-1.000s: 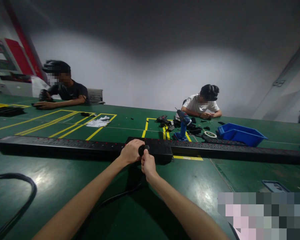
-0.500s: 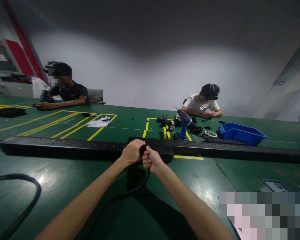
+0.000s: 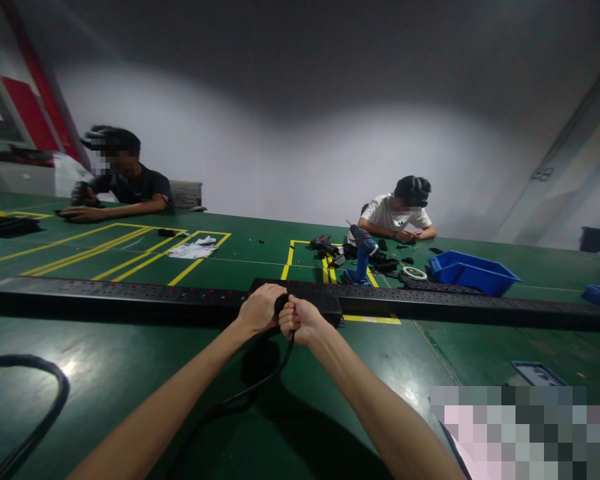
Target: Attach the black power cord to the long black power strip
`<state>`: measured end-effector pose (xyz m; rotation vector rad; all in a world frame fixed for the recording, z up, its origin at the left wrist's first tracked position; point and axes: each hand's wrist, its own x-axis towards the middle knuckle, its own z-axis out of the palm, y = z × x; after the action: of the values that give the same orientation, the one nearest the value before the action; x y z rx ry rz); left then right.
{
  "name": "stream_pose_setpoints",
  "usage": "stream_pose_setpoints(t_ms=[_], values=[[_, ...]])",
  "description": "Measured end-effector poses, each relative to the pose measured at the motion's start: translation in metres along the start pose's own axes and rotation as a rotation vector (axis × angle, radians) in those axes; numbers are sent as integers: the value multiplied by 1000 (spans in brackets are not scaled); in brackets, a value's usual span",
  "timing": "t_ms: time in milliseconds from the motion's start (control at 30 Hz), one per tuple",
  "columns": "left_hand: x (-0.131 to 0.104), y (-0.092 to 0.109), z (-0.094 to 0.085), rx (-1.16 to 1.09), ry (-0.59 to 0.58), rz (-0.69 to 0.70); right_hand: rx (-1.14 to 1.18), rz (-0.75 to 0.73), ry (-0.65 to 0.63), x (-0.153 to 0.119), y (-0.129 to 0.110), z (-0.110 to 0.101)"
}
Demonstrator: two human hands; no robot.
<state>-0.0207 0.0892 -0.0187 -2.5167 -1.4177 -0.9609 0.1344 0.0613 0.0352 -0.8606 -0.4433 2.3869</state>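
A long black power strip [image 3: 120, 303] with rows of sockets and small red marks lies across the table in front of me. Against its thicker middle box, my left hand [image 3: 260, 310] is closed around a round black cable fitting [image 3: 281, 303]. My right hand [image 3: 303, 321] is beside it, fingers curled into a fist around the black cable [image 3: 265, 383] just at that fitting. From the fist the cable hangs down and runs toward me to the left. The fingers hide how the fitting meets the box.
Beyond the strip stand a blue cordless drill [image 3: 361, 257], a roll of tape [image 3: 413, 273] and a blue bin [image 3: 473, 272]. A thick cable loop [image 3: 45, 367] lies at the left. Two people sit across the green table [image 3: 250, 257]. A phone-like object [image 3: 535, 373] lies at right.
The view has shifted slightly to the right. Both hands keep their hold at the fitting; my right hand's fingers sit a little differently around the cable.
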Motion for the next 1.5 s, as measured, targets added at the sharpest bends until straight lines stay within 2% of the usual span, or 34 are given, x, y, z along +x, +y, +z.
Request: stream_pose_setpoints(t_ms=[67,133,300,400,467,533,633,700,800,933,1033,1133,1267,1333,1433,1500], values=[[0,-1,0,-4,-4,6,26,6,-23,-2,-4,1],[0,-1,1,-6,-4,16,-3,-39,-21,1,3,-4],[1,0,1,-25,0,7,-220,-388,149,17,46,-25],[1,1,0,-30,5,3,-259,-476,209,23,57,-28],[1,1,0,-28,4,12,-234,-428,221,21,51,-24],[1,0,0,-21,4,21,-181,-297,186,15,36,-16],[0,-3,2,-3,9,20,-69,-84,62,4,11,-5],[-1,-4,4,2,3,16,-17,-15,9,-1,2,-1],[-1,-6,6,0,6,11,-28,-73,37,1,10,-1],[-1,-6,7,-9,8,5,-180,-392,229,16,43,-15],[-1,-5,7,-12,14,-5,-251,-522,258,23,60,-23],[-1,-5,6,-14,18,1,-219,-488,255,21,54,-19],[0,-4,5,-10,-11,-29,-62,-190,148,9,25,-2],[0,-4,4,-11,-27,-47,-35,-140,118,6,16,3],[0,-1,3,-16,-24,-55,-53,-182,137,9,21,-1],[0,0,1,-15,-23,-73,-120,-304,186,15,36,-9]])
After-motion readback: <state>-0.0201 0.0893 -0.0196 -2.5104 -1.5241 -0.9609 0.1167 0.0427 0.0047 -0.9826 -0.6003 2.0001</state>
